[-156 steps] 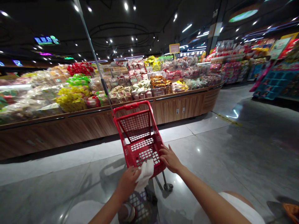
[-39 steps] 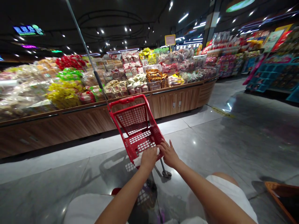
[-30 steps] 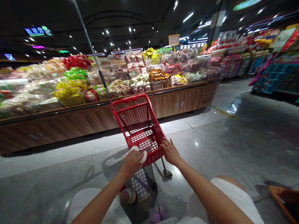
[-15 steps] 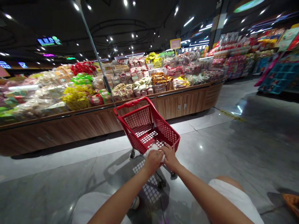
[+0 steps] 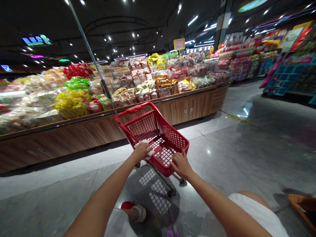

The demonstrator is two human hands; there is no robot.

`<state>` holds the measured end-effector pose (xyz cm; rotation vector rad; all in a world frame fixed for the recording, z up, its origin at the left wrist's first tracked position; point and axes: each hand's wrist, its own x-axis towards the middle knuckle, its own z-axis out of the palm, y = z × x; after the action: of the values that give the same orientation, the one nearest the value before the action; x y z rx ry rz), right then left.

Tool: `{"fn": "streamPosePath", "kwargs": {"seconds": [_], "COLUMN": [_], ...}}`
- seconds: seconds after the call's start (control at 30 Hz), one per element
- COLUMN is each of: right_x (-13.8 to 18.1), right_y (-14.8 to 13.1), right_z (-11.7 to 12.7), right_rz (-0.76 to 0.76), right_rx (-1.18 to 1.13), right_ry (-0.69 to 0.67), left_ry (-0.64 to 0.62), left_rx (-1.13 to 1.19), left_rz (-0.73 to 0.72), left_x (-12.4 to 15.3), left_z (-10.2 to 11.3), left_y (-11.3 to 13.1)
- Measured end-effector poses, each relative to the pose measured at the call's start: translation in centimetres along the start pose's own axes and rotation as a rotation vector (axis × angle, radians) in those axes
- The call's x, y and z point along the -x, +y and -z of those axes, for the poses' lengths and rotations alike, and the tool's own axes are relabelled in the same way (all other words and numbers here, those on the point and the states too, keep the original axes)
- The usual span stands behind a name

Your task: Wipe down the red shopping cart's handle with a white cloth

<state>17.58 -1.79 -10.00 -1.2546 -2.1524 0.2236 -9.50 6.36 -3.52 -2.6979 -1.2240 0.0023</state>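
Note:
A red plastic shopping cart (image 5: 160, 166) with a lattice basket stands in front of me, and no goods show inside it. On its left rim lies my left hand (image 5: 141, 152), its fingers closed over a crumpled white cloth (image 5: 150, 152) pressed against the plastic; whether it is fabric or paper I cannot tell. My right hand (image 5: 182, 166) curls its fingers over the near end of the rim, at the right. A metal pole (image 5: 86, 42) rises from beside the cart's handle.
Behind the cart runs a long wooden display counter (image 5: 199, 102) heaped with packaged snacks. Stocked shelves and a teal rack (image 5: 278, 80) stand at the right. An orange basket (image 5: 300, 207) sits on the floor at lower right. My shoe (image 5: 142, 214) is below the cart.
My left hand has slid the white cloth from the cart's near end leftward along the rim, away from my right hand. The right hand stays on the near end. The view has shifted slightly.

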Motion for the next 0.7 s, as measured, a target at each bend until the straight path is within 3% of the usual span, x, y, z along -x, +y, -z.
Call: {"fn": "streamPosePath", "kwargs": {"seconds": [0.13, 0.23, 0.33, 0.43, 0.5, 0.57, 0.7], "right_x": [-0.8, -1.6, -1.9, -1.1, -0.2, 0.6, 1.4], "right_y": [-2.3, -3.5, -3.0, -1.3, 0.1, 1.3, 2.7], "right_z": [-0.7, -0.9, -0.2, 1.0, 1.6, 1.9, 2.0], "right_rz": [0.014, -0.096, -0.281, -0.346, -0.329, -0.269, -0.113], "right_rx": [0.034, 0.097, 0.218, 0.313, 0.353, 0.369, 0.379], "right_ry": [-0.040, -0.119, -0.171, -0.170, -0.139, -0.097, -0.044], "left_ry": [0.017, 0.044, 0.115, 0.160, 0.160, 0.142, 0.147], "left_rx": [-0.021, -0.018, -0.009, -0.013, -0.030, -0.058, -0.120], "left_rz": [0.059, 0.092, 0.139, 0.085, -0.032, -0.123, -0.059], "left_x": [-1.2, -2.3, -3.4, -4.0, -4.1, -3.6, -1.7], "left_z": [-0.5, -0.8, -1.2, -1.3, -0.9, -0.2, 1.2], "left_y": [3.1, 6.2, 9.6, 11.5, 11.0, 9.0, 4.0]}}
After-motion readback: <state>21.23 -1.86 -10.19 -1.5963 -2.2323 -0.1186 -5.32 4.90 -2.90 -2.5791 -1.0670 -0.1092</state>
